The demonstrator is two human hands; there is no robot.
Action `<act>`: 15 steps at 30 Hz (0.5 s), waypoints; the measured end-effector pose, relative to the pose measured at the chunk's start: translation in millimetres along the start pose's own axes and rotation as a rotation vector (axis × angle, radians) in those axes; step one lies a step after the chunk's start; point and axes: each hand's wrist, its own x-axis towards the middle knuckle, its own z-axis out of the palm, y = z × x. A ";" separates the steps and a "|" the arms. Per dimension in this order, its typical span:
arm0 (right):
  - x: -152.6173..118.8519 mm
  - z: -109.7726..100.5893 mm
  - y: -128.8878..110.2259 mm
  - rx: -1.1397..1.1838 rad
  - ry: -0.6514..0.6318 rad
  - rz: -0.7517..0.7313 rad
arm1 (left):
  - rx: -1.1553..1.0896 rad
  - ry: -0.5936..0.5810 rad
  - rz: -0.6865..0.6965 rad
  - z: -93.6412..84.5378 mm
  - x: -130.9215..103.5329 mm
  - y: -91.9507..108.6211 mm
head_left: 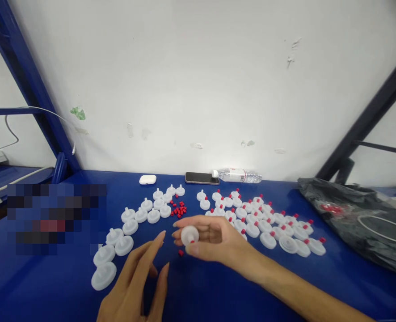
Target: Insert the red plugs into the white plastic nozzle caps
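My right hand (208, 239) holds a round white plastic disc (189, 235) between thumb and fingers, with a bit of red showing at the thumb tip. To its left, my left hand (137, 281) is held over the blue table with thumb and fingers apart and nothing between them. One red cap (181, 253) lies between the hands. Several small red caps (179, 210) are piled behind them. White discs without caps (124, 245) stand in a curved group at the left. Many discs with red caps (268, 239) cover the right side.
Along the back of the blue table (64, 268) are a white earbud case (147, 180), a black phone (202, 178) and a clear bottle (240, 175). A dark plastic bag (359, 228) lies at the right. A blurred patch hides the far left.
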 end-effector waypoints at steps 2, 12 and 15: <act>2.9 -5.2 0.1 -0.002 0.079 -0.029 | 0.089 -0.078 0.072 2.8 1.0 -6.3; 6.3 -1.9 7.6 -0.026 0.152 0.041 | 0.177 -0.276 0.194 7.0 -0.3 -14.3; 6.7 -1.7 8.0 -0.032 0.140 0.009 | 0.093 -0.308 0.159 6.5 0.4 -12.9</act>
